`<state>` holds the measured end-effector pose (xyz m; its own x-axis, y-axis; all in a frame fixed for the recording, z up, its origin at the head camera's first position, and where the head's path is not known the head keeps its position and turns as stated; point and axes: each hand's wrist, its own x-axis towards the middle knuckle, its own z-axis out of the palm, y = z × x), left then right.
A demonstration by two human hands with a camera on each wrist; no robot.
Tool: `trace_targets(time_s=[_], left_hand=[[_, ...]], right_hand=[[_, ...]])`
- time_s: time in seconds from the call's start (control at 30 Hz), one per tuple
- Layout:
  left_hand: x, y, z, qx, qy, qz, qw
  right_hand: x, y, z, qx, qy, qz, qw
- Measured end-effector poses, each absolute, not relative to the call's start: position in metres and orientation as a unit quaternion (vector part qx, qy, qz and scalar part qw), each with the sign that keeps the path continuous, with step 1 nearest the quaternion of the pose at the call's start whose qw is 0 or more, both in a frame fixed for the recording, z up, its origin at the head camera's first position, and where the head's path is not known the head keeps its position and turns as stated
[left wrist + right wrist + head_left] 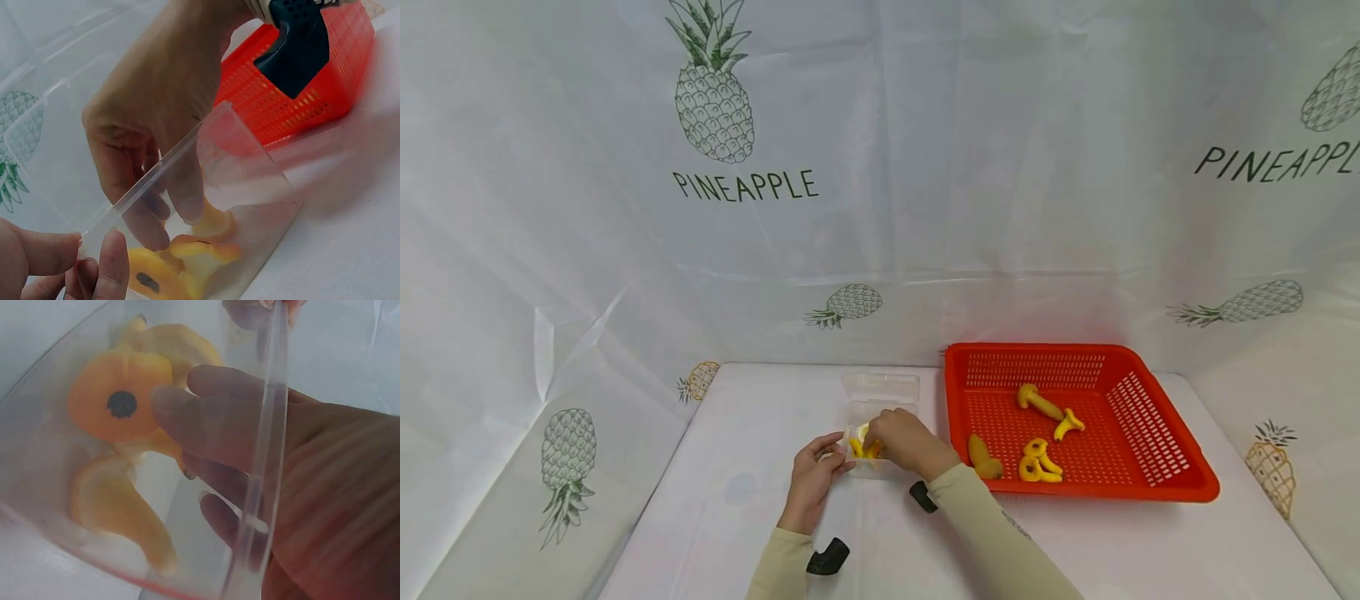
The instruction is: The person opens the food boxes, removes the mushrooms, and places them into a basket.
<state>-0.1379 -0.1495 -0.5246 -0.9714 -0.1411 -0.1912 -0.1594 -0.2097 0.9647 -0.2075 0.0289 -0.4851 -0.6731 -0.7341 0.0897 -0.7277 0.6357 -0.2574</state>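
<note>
A clear plastic box (871,469) with its lid raised stands on the table and holds several yellow mushrooms (203,256). My left hand (815,479) pinches the box's near-left rim between thumb and fingers. From above, my right hand (904,439) reaches into the box, its fingers pointing down. In the right wrist view, seen through the clear wall, a fingertip overlaps an orange-yellow mushroom (119,397) with a dark spot; whether it touches is unclear. A curved yellow mushroom (119,506) lies apart from that hand's fingers.
Right of the box stands a red perforated basket (1172,433) with several yellow and brownish mushrooms (1037,462) inside. The clear lid (882,387) leans back behind the box. A black wrist camera (829,557) sits by each forearm. A pineapple-print sheet (925,208) hangs behind the table.
</note>
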Motion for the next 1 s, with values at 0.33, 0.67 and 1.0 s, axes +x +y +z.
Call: trace_targets(time_s=[0.33, 0.67, 1.0], left_hand=[[-0.137, -0.148, -0.524, -0.121, 0.626, 0.77, 0.002], [-0.138, -0.148, -0.523, -0.127, 0.625, 0.77, 0.002], [-0.137, -0.149, -0.523, -0.124, 0.63, 0.767, 0.005]], right_hand=[[-0.209, 0.028, -0.484, -0.398, 0.905, -0.147, 0.029], [-0.21, 0.027, -0.485, -0.361, 0.915, -0.173, 0.053], [-0.203, 0.038, -0.473, -0.373, 0.916, -0.147, 0.016]])
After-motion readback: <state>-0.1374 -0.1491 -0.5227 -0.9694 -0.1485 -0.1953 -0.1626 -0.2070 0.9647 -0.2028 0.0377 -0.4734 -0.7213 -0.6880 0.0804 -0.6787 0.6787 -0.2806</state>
